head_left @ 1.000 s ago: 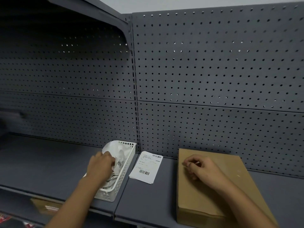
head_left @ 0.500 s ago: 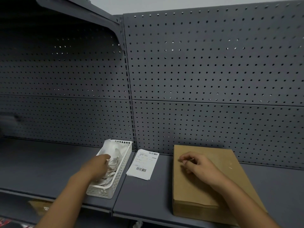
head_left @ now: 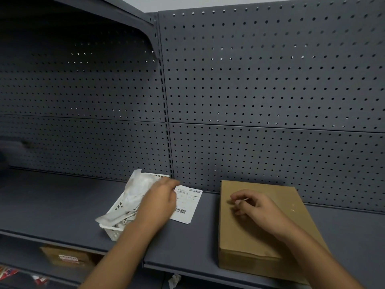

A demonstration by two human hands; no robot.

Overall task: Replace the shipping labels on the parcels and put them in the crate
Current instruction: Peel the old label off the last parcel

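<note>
Left hand (head_left: 160, 203): back of it faces up and the fingers (head_left: 173, 183) reach forward, lying over the left part of the shipping label (head_left: 187, 205). The tips are on or just over its far left corner. Can't tell if I'm gripping the paper or only touching it.

Right hand (head_left: 256, 207): rests on top of the cardboard parcel (head_left: 260, 243), fingers curled in, thumb close against the index. There's a pale sliver at the tips. Can't tell if anything is pinched there.

The label lies flat on the shelf (head_left: 52, 205), barcodes up, between my two hands and apart from the parcel. The parcel lies flat under my right fingers, its near end at the shelf's front edge.

Just left of my left fingers is a white basket (head_left: 113, 231), tilted, stuffed with crumpled white paper (head_left: 137, 190); my left wrist crosses its near right corner.

Beyond both hands is the grey pegboard (head_left: 270, 80). Below my left forearm, on a lower level, sits another brown box (head_left: 66, 257) with a label on top.
</note>
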